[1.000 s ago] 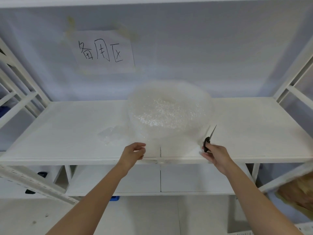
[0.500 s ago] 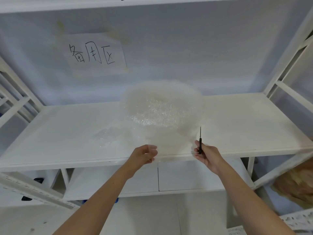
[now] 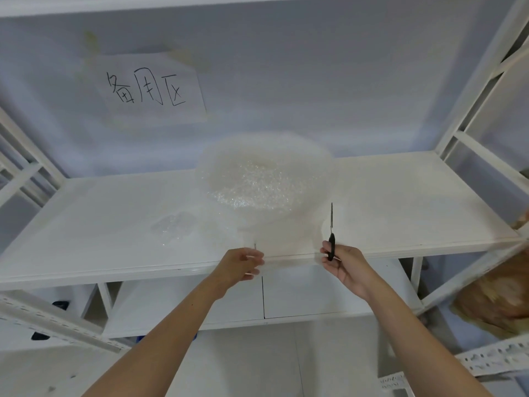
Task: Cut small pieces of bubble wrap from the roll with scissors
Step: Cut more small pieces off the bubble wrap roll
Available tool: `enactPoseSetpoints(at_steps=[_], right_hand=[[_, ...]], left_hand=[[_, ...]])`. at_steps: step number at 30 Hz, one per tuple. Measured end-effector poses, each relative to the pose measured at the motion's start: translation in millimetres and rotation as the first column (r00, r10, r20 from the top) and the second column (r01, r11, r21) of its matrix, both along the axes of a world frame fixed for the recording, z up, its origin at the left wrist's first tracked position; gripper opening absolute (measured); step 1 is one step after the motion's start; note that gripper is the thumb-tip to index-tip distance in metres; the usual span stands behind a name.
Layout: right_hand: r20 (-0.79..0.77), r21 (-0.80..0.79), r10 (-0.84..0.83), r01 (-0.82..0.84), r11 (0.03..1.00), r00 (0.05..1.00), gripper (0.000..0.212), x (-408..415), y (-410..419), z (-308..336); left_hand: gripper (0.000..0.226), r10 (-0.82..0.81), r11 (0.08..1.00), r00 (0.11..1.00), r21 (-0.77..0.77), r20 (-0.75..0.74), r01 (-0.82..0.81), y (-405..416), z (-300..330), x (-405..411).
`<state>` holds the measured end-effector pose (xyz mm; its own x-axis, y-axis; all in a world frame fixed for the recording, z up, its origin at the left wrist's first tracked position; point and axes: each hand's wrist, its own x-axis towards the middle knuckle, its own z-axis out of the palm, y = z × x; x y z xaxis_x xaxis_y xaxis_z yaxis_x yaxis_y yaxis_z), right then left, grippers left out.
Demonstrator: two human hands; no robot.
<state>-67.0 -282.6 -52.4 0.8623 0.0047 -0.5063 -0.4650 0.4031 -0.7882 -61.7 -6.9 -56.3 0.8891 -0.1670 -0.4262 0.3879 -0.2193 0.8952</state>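
A big roll of clear bubble wrap [image 3: 264, 179] lies in the middle of the white shelf [image 3: 400, 207], and its loose sheet [image 3: 283, 239] runs forward to the shelf's front edge. My left hand [image 3: 242, 266] pinches the sheet's near left edge at the shelf front. My right hand [image 3: 342, 265] grips the black handles of the scissors [image 3: 331, 233], whose blades point straight up and away along the right side of the sheet. Whether the blades are apart is too thin to tell.
A small cut piece of bubble wrap [image 3: 171, 226] lies on the shelf left of the roll. A paper sign [image 3: 148, 88] is taped to the back wall. White rack posts [image 3: 483, 75] frame both sides, a lower shelf [image 3: 315, 293] sits beneath, and brown paper [image 3: 498, 299] lies at right.
The scissors turned from a rightward tilt to pointing straight ahead. My left hand shifted right along the shelf front to the sheet's edge. The view swung slightly.
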Motion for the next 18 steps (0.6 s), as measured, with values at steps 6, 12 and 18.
enactPoseSetpoints(at_steps=[6, 12, 18], right_hand=[[-0.002, 0.012, 0.108, -0.108, 0.994, 0.994, 0.023, -17, 9, -1], [-0.008, 0.0, 0.241, -0.241, 0.97, 0.97, 0.039, -43, 26, -8], [-0.016, -0.033, 0.402, -0.402, 0.915, 0.916, 0.044, -67, 41, -14]], left_hand=[[0.019, 0.005, 1.0, 1.0, -0.014, 0.015, -0.004, -5, 8, 1], [0.021, 0.051, 0.996, 0.999, -0.078, -0.017, -0.052, -12, 15, 0], [0.022, 0.122, 0.979, 0.991, -0.157, -0.047, -0.128, -17, 16, -4]])
